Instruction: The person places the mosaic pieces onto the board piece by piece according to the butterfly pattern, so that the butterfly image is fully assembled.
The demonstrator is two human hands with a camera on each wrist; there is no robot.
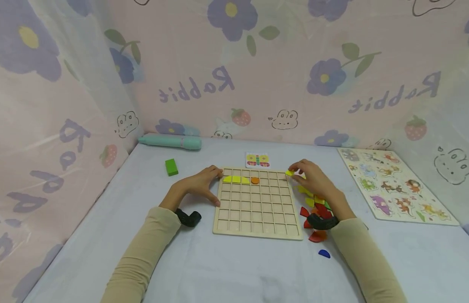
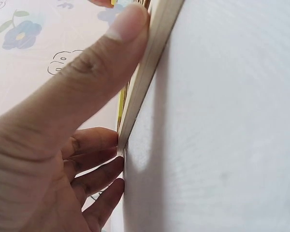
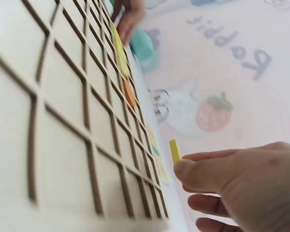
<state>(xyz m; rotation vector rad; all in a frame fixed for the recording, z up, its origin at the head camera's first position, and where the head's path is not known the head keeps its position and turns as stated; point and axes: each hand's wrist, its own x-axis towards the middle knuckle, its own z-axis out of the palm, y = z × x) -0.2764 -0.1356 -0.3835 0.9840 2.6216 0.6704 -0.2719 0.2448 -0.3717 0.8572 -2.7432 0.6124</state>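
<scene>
A wooden grid board (image 1: 257, 229) lies flat on the table. Along its second row sit yellow pieces (image 1: 236, 180) and, to their right, an orange disc (image 1: 255, 180). My left hand (image 1: 201, 184) is at the board's left edge, thumb and fingers spread apart; in the left wrist view the thumb (image 2: 130, 24) and fingertips touch the wooden edge. Over the board's far right corner, my right hand (image 1: 312, 179) pinches a small yellow piece (image 3: 174, 151) between thumb and fingers. Its full outline is partly covered by the fingertips.
Loose coloured pieces (image 1: 318, 236) are piled right of the board, partly under my right wrist. A blue half-disc (image 1: 324, 253) lies nearer. Behind the board is a pattern card (image 1: 257, 160). A green block (image 1: 171, 167), a teal tube (image 1: 170, 142) and an animal puzzle board (image 1: 397, 185) stand around.
</scene>
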